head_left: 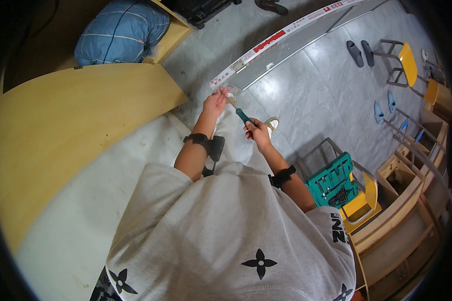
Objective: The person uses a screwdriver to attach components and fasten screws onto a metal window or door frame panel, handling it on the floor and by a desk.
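In my right hand (256, 131) is a screwdriver with a green handle (244, 116). Its thin shaft points up and left, toward the near end of a long panel (266, 62) with a white printed edge and a grey side. At that same end, my left hand (215, 102) has its fingers drawn together beside the screwdriver's tip. Whatever lies between those fingers is too small to make out. The exact spot where the tip meets the panel is hidden by the fingers.
A green tool case (331, 181) lies opened on a yellow chair (369, 198) to my right. On my left stands a pale wooden board (85, 105), with a blue checked bundle (123, 32) behind it. Slippers (355, 53) and another yellow chair (408, 64) are farther right.
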Tool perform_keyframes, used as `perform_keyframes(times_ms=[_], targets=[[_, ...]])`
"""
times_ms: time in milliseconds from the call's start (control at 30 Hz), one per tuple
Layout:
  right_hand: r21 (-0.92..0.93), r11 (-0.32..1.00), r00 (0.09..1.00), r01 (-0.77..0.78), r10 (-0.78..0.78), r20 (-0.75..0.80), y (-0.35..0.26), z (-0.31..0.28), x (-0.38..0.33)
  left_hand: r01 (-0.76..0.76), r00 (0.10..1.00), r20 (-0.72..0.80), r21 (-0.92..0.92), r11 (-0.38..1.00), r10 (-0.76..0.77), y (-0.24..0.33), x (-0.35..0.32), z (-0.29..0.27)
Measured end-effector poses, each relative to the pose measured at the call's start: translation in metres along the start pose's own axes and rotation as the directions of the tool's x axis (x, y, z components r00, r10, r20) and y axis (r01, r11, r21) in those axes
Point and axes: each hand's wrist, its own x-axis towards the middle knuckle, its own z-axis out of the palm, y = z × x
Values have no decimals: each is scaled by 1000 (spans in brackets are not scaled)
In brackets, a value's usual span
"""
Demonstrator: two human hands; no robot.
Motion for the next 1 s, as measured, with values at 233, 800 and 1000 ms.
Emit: perform_keyframes(times_ms=[233, 800, 1000], targets=[[-6, 1000, 1000, 17, -17, 15, 0, -1, 1, -5, 995, -99, -62, 998, -1, 0, 0, 5], [462, 820, 914, -339, 169, 370, 7, -17, 15, 196, 955, 216, 56, 979, -204, 1, -22, 8], [446, 887, 990, -121, 141, -13, 7, 0, 8, 65, 985, 131, 309, 949, -110, -7, -15, 3]])
